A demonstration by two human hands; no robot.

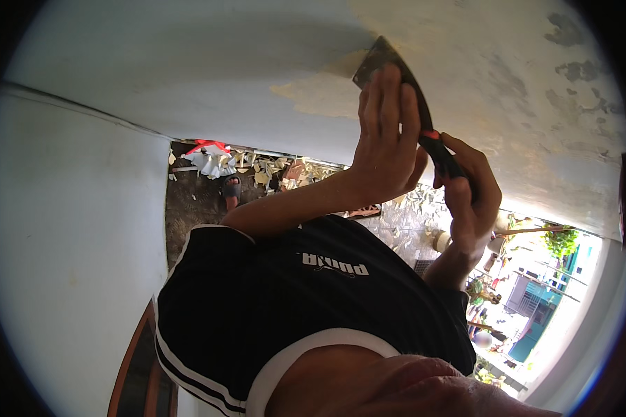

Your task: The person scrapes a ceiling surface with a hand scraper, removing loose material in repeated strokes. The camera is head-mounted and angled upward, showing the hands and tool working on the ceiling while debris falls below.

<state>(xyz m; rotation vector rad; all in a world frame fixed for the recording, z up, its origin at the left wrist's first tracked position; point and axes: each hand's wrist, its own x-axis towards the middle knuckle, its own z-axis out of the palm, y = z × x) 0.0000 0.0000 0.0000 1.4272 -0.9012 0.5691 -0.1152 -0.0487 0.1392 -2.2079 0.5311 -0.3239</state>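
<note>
A putty knife [431,133] with a dark metal blade and a black-and-red handle is held against a pale wall [257,62]. The fingers of my left hand [386,132] are stretched out over the blade, pressing on it. My right hand [473,184] is wrapped around the handle, lower and to the right. Around the blade the paint is patchy, with a yellowish area [313,90] and greyish marks toward the right.
A second wall [76,222] is on the left, with a wood-framed opening [132,368] low down. Pale flakes and scraps [264,174] litter the floor [191,201] near a sandalled foot [231,191]. Plants [560,243] and a bright turquoise structure [535,326] show at right.
</note>
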